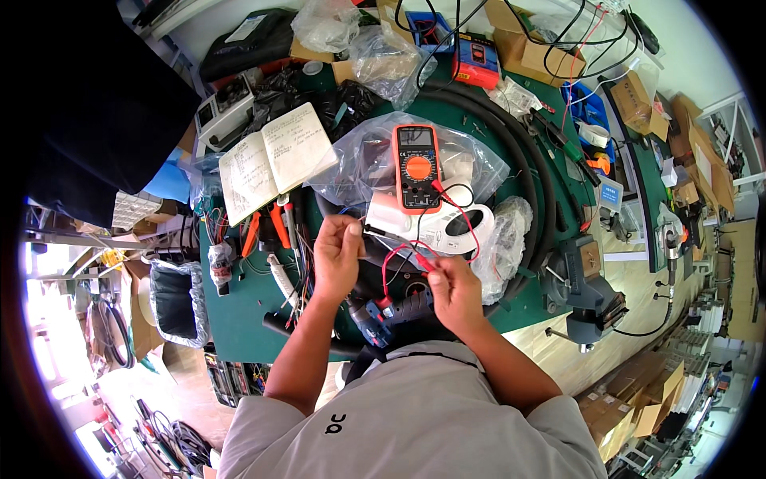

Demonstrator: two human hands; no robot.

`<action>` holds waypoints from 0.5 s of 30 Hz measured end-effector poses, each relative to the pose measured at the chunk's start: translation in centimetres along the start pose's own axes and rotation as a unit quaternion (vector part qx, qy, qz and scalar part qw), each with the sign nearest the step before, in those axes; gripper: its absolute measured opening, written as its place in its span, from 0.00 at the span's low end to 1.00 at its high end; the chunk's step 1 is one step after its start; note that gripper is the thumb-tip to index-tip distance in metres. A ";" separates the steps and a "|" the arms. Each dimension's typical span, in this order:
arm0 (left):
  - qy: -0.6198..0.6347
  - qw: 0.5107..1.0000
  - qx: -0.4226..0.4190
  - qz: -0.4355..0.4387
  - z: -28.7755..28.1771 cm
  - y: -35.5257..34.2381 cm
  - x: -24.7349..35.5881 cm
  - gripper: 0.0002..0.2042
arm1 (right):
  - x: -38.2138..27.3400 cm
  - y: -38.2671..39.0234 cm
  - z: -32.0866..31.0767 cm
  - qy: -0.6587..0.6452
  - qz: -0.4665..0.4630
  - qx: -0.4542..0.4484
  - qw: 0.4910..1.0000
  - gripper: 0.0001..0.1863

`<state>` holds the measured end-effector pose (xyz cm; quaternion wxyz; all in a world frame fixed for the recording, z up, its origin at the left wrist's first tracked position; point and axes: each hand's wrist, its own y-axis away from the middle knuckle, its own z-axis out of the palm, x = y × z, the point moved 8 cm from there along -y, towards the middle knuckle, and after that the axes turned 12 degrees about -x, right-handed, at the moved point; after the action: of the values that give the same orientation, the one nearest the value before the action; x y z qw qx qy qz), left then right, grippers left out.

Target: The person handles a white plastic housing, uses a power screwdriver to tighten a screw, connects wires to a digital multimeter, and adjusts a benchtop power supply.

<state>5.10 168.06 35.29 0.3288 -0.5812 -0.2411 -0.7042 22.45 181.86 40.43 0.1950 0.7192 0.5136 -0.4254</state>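
Note:
My right hand (458, 294) is closed on a red test probe (426, 263), its red lead looping beside it. My left hand (338, 254) is raised with thumb and fingers pinched together; what they hold, if anything, is too small to make out. A thin black probe (384, 235) lies in the gap between the hands, close to my left fingertips. Beyond them an orange multimeter (418, 169) leans on a white device with an oval opening (435, 227), its leads plugged in at the bottom. Below my hands lies a blue-and-black cordless drill (391, 314).
An open notebook (277, 160) lies at the left, above orange-handled pliers (279, 225) and a lined bin (179, 302). Thick black hose (533, 144) curves around the right. A bench vise (586, 283) sits at the table's right edge. Plastic bags (383, 60) and boxes crowd the back.

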 end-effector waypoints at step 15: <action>-0.310 0.929 -0.197 -0.037 -2.3 2.1 1.3 0.05 | 2.8 -10.4 -1.5 0.328 0.025 -0.002 0.944 0.45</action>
<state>5.02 164.76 35.95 0.0906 -0.8145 -0.2084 -0.5339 13.95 188.69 40.65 0.0274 0.8313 0.5316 -0.1598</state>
